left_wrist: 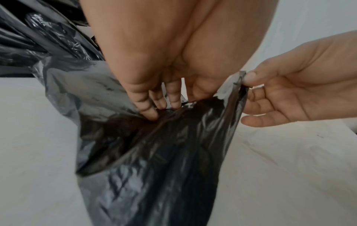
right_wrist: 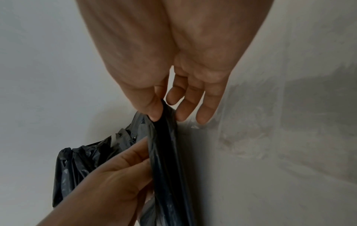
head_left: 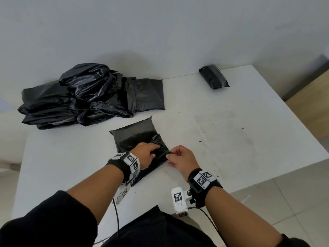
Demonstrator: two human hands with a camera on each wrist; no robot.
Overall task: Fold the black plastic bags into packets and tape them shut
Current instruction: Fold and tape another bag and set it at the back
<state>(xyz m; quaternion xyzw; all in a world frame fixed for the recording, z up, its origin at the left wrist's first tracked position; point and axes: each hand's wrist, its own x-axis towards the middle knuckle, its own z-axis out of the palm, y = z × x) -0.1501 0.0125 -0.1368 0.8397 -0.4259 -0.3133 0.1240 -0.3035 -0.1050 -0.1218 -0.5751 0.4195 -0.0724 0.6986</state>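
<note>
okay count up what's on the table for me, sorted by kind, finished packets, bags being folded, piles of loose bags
Finished taped packet: 1
Bag being folded, under left hand and pinched by right hand: 1
Pile of loose black bags: 1; bags inside can't be counted
Total: 3

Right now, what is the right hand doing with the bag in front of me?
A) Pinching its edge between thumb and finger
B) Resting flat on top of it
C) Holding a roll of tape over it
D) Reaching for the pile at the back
A: the right hand pinches the edge of the black bag between thumb and finger, while the left hand presses on top of it.
</note>
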